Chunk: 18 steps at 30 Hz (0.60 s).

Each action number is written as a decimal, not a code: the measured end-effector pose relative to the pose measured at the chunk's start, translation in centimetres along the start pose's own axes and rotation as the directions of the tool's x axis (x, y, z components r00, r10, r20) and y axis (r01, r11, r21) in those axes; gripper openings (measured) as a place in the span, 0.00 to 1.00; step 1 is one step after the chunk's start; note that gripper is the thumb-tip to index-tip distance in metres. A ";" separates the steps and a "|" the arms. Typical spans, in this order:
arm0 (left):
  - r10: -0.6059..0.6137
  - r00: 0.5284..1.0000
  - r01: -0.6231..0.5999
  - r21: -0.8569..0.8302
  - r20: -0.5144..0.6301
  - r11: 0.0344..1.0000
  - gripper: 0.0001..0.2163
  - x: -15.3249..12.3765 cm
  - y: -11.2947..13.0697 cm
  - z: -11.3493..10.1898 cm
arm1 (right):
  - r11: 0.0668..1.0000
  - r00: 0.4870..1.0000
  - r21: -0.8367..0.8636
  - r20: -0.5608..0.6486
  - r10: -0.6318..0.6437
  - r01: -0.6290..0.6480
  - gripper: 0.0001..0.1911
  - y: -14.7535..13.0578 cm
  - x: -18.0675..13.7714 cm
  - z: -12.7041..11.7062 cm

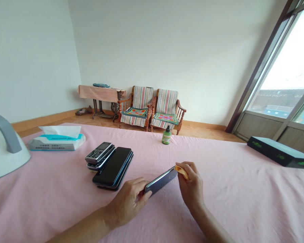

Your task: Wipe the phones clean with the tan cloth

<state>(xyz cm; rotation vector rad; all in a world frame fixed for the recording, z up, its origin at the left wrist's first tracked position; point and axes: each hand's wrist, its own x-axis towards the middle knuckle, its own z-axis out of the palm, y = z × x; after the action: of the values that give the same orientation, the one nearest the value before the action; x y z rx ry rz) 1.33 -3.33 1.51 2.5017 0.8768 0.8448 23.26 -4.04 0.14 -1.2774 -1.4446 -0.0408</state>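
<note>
My left hand (128, 200) grips the near end of a dark smartphone (162, 181) and holds it tilted above the pink tablecloth (233, 189). At the phone's far end my right hand (191, 185) pinches a small orange cloth (181, 171) against it. To the left lies a pile of phones: stacked black smartphones (114, 167) with keypad phones (100, 153) beside them on the far side.
A tissue pack (57, 140) lies at the far left, next to a white lamp base (5, 152). A small green spray bottle (166, 135) stands at the table's far edge. A dark box (280, 152) sits at the right. Chairs stand by the wall.
</note>
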 end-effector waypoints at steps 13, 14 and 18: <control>0.003 1.000 -0.003 0.005 0.013 1.000 0.09 -0.2 -0.2 0.2 | 0.987 0.989 -0.083 0.070 -0.134 0.139 0.14 -0.4 -0.1 0.2; 0.010 1.000 -0.010 0.008 0.010 1.000 0.09 -0.2 -0.2 0.2 | 0.984 0.986 -0.089 0.072 -0.150 0.156 0.13 -0.4 -0.1 0.2; 0.024 1.000 -0.024 -0.011 -0.004 1.000 0.08 -0.2 -0.2 0.3 | 0.975 0.968 -0.037 0.131 -0.214 0.221 0.14 -1.4 -0.9 0.4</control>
<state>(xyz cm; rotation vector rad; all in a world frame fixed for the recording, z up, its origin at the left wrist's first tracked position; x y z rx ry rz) 1.30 -3.37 1.15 2.5061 0.8431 0.8605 21.84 -4.95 0.20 -1.1741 -1.6981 -0.1470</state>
